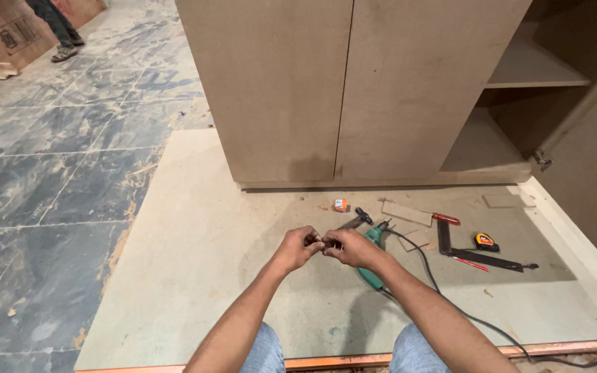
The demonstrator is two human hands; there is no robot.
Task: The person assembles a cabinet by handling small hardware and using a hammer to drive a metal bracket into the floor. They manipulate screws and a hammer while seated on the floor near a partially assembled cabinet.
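Something small and dark, too tiny to identify, is pinched between left hand (300, 247) and right hand (351, 247) above the board's (195, 262) middle. Beneath lies a green drill (373, 238); rightward, a square (481, 257) and tape measure (486, 241).

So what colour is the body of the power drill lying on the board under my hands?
Green, with a black cord; the head view shows the drill partly hidden behind the right hand.

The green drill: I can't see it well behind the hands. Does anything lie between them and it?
Nothing visible does. Both hands, left and right, pinch something small directly above the green drill, partly hiding it.
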